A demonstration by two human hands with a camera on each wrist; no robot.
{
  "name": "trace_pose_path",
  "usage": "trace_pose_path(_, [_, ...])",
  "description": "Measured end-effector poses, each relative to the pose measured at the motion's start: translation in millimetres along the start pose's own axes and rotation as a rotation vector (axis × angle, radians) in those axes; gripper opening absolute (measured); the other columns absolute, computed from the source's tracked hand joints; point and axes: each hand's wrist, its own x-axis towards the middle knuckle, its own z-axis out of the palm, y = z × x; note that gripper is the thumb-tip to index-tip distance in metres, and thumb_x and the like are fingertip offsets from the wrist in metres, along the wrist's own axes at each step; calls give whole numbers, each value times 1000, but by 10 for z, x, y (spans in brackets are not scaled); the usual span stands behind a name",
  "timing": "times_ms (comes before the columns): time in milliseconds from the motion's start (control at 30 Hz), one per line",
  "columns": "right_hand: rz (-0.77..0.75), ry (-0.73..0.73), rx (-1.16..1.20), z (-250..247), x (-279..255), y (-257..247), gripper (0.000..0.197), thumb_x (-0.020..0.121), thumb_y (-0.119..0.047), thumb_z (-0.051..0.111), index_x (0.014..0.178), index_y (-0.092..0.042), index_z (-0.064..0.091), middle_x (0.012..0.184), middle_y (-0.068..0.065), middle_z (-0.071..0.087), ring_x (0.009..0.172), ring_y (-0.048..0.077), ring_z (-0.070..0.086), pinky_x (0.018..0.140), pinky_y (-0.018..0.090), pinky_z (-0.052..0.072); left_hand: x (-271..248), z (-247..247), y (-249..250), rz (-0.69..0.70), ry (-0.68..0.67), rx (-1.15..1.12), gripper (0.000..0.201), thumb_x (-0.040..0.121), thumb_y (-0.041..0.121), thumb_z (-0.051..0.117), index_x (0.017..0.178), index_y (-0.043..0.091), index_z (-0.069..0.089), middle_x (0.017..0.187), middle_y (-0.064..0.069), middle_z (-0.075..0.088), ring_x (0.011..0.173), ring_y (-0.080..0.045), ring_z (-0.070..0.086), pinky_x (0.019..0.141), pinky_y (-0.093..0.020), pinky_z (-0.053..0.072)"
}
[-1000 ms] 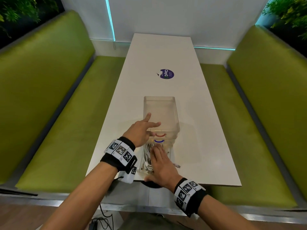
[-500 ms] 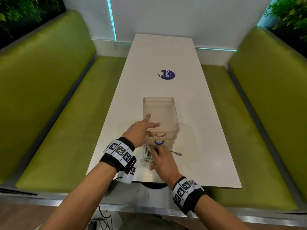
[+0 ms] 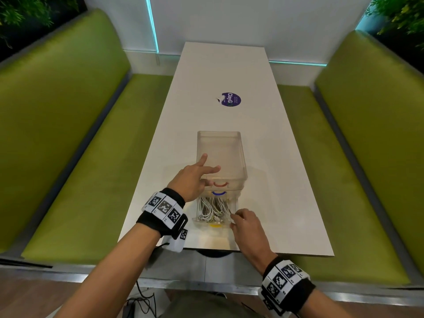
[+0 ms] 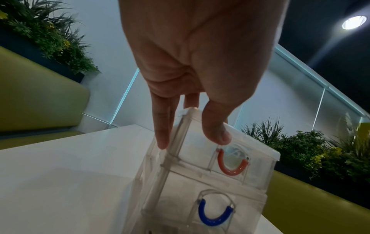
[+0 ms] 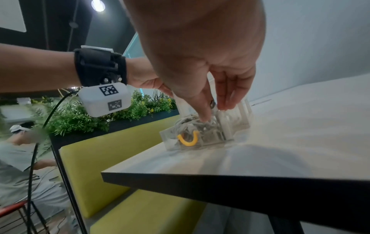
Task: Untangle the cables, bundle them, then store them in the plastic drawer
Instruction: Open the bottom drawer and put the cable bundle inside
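Note:
A clear plastic drawer unit (image 3: 220,152) with red and blue handles (image 4: 232,166) stands on the white table (image 3: 224,72). Its bottom drawer (image 3: 214,224), with a yellow handle (image 5: 188,139), is pulled out toward me. White cables (image 3: 212,208) lie coiled in it. My left hand (image 3: 202,173) rests on the unit's front-left top corner; its fingers (image 4: 162,126) are straight down the side and the thumb is on the front. My right hand (image 3: 236,218) is at the drawer's right front corner. Its fingertips (image 5: 204,117) press on the cables (image 5: 186,125).
A round purple sticker (image 3: 231,99) lies on the table beyond the unit. Green benches flank the table on the left (image 3: 68,134) and right (image 3: 367,134). The table's near edge (image 3: 229,251) is just below the drawer. A person (image 5: 18,142) sits in the background.
My right hand has slid from over the cables to the drawer's right front corner. The plug that stuck out to the right now sits at its fingertips. The left hand has not moved.

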Motion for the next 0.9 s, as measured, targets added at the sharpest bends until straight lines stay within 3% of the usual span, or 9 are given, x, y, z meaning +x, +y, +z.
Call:
trace_pose_path(100, [-143,-16,-51,8,-34,65,31,66,-2,78,94,-11,71,91,6,59,81,26,58,65,29,53,-2,9,2,-2,6,5,51,89,10,59,132,37,52,158,-1,17,133,-23,43,108,-39,36])
trace_pose_path(233, [-128,-81,161,-135,98,136,33,87,0,57,115,-17,63,99,3,56,88,12,47,78,18,43,-4,2,-5,-2,7,7,52,89,10,60,132,38,52,158,-1,18,133,-23,44,107,-40,36])
trace_pose_path(333, [-164,-92,219,-215,238,137,11,80,-12,66,86,-17,59,80,-16,52,77,0,43,69,19,34,-2,1,5,-4,7,8,51,89,12,60,131,38,52,158,-1,18,133,-24,44,107,-40,36])
trace_pose_path(433, [-225,-108,190,-120,236,142,10,78,-25,69,77,-16,68,82,-8,59,81,4,43,70,18,36,-13,-2,11,-6,6,10,49,90,14,61,132,37,52,158,0,17,133,-25,44,107,-40,36])
trace_pose_path(533, [-229,26,138,8,138,207,21,82,-38,61,72,-24,72,99,0,59,96,13,45,82,20,37,-17,-3,18,-12,6,0,49,90,14,61,132,37,51,158,0,17,133,-25,44,107,-41,36])
trace_pose_path(633, [-276,146,33,71,50,273,19,82,-39,60,89,-28,73,127,-2,46,120,17,38,102,22,30,-12,-5,22,-13,4,0,49,90,13,60,132,36,51,158,0,17,133,-25,44,107,-41,37])
trace_pose_path(700, [-239,134,30,5,24,262,28,88,-37,57,116,-37,60,132,-17,40,127,4,33,107,16,26,-8,-2,23,-13,5,4,50,90,13,60,132,37,51,158,0,17,133,-24,44,107,-41,37])
trace_pose_path(800, [-240,35,87,-45,59,213,28,91,-32,53,116,-45,49,112,-21,58,106,5,58,93,20,47,-11,0,17,-19,4,-4,50,89,11,60,132,37,52,158,1,17,133,-24,43,107,-40,36])
trace_pose_path(900, [-297,-27,59,-22,62,213,58,77,-14,71,129,-21,46,98,1,71,82,21,68,69,26,53,-13,-2,14,-16,6,-9,51,89,9,59,131,37,53,158,2,18,131,-23,46,106,-41,38])
